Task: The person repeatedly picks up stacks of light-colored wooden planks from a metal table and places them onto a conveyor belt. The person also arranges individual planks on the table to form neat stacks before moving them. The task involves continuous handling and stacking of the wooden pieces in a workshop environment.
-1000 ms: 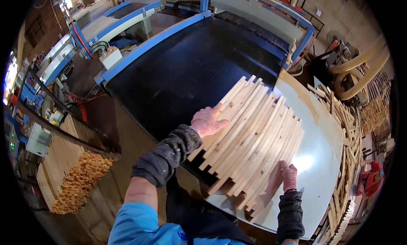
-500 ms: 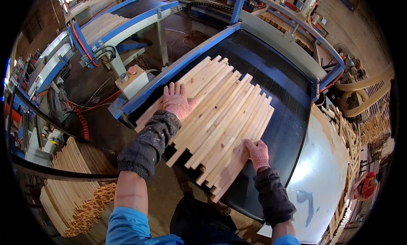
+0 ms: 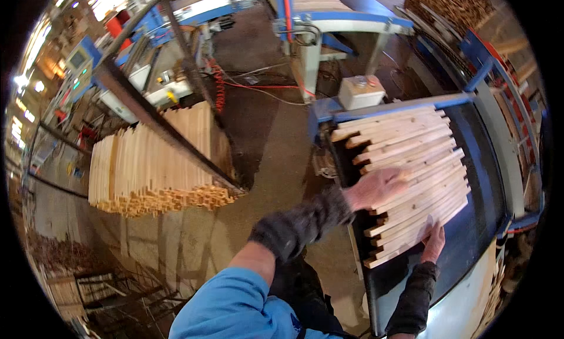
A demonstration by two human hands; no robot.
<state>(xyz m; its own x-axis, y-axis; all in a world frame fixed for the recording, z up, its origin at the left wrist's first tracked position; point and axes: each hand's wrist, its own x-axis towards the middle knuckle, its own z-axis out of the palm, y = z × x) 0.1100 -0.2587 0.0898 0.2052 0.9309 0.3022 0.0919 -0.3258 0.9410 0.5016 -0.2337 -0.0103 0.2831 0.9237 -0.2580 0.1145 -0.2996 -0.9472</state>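
Observation:
Pale wooden strips [image 3: 411, 157] lie side by side on the black belt [image 3: 479, 163] of a blue-framed conveyor, their ends uneven. My left hand [image 3: 379, 187], blurred by motion, rests on top of the strips close to their left ends, fingers reaching right across the wood. At the near long edge of the layer, my right hand [image 3: 433, 243] holds the outermost strip; its thumb shows at the edge and some fingertips are hidden. Both hands wear thin pinkish gloves, with dark sleeves over the forearms.
A big stack of wooden strips [image 3: 158, 157] stands on the left behind a dark metal bar [image 3: 155, 125]. A control box with buttons [image 3: 361, 92] sits beside the conveyor frame. Another blue-and-white conveyor [image 3: 352, 19] is farther back. Red and grey cables [image 3: 264, 86] cross the floor.
My view has swung left, so the conveyor now appears farther right. My left hand has shifted from the far side of the strips toward their left ends. My right hand stays at the near edge.

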